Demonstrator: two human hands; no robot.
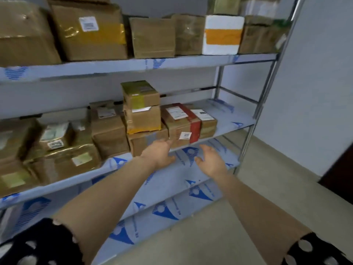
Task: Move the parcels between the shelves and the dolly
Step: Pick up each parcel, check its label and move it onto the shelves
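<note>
**Fig. 1. Two-handed reach for the red-taped parcel on the middle shelf**

The flat brown cardboard parcel banded with red tape (181,127) lies at the right end of the row on the middle shelf covered in blue-printed film (235,119). Its broad labelled face is up. Its long axis runs along the shelf, about parallel to the front edge. The tape crosses it the short way, over the top and down the near face, which is turned towards me.

My left hand (161,153) is open and holds nothing. Its fingers (166,145) reach to the parcel's near left corner, though I cannot tell whether they touch it. My right hand (211,162) is also open and empty, and is just short of the near right end, apart from the parcel.

I judge the step to be the pick-up. To do it well I would take the parcel by its two short ends, one palm on each, so the long axis stays level between my hands. I would then draw it straight towards me.

The stack of two small cardboard boxes (142,109) stands just beside its left end on a wider brown carton (147,143). My left hand should keep clear of that stack so as not to tip it.

The shelf to the right of the parcel is bare film out to the steel upright (267,87), so the right hand has room. The dolly is not in view.
</note>
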